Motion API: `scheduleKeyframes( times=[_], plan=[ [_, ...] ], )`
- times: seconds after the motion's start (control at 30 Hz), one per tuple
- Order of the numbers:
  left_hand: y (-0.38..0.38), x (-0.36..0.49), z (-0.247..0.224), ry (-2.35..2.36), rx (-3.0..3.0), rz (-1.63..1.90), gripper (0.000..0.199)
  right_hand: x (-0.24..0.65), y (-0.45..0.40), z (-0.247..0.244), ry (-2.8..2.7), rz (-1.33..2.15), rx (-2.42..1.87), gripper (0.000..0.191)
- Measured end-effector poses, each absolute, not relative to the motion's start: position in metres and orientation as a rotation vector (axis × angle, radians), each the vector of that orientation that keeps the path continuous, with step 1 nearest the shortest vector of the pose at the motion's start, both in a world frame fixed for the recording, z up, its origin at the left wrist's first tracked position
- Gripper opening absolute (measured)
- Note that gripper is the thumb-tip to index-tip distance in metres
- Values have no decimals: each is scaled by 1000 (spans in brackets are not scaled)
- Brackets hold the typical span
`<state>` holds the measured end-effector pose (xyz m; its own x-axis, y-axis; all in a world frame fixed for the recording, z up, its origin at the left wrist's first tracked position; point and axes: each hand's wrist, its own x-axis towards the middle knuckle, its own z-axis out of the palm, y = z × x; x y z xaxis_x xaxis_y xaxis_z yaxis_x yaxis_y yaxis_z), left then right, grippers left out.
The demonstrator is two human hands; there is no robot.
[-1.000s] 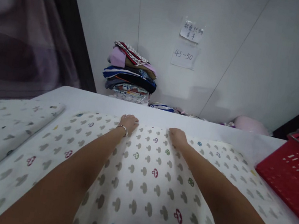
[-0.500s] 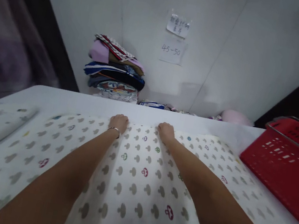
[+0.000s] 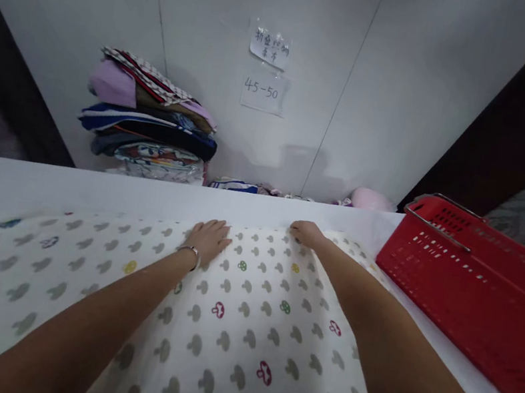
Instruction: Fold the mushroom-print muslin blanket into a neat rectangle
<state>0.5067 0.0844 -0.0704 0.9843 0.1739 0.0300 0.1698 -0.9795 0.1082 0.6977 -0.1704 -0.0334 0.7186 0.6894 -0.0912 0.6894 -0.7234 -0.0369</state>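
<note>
A white cloth (image 3: pixel 241 315) printed with grey and coloured mushrooms lies spread over the white table. My left hand (image 3: pixel 208 240), with a bracelet at the wrist, rests flat on the cloth just short of its far edge, fingers apart. Farther right, my right hand (image 3: pixel 305 232) is closed at the far edge of the cloth, with its fingertips curled onto the fabric. Both arms stretch forward across the cloth, hiding parts of it.
A red plastic basket (image 3: pixel 460 285) with a metal handle stands on the table at the right. Behind the table is a pile of folded fabrics (image 3: pixel 154 116) at the left. Paper signs (image 3: pixel 263 92) hang on the wall, and a pink item (image 3: pixel 372 200) shows beyond the table edge.
The view has turned to the right. My left hand has gone from curled at the cloth's far edge to lying flat on it; my right hand stays at that edge, now farther from the left.
</note>
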Motion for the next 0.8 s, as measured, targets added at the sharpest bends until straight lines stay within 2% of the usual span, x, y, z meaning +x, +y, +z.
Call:
scheduleKeyframes(
  times=[0.13,0.43,0.8],
  plan=[
    [87,506,-74,256,3047,87,48,713,-198,-36,-1023,151,-2978,28],
    [85,503,-71,278,3062,108,50,723,-203,-43,-910,90,-3017,29],
    [93,506,-80,232,3077,219,50,758,-269,-37,-770,40,-3108,30]
  ],
)
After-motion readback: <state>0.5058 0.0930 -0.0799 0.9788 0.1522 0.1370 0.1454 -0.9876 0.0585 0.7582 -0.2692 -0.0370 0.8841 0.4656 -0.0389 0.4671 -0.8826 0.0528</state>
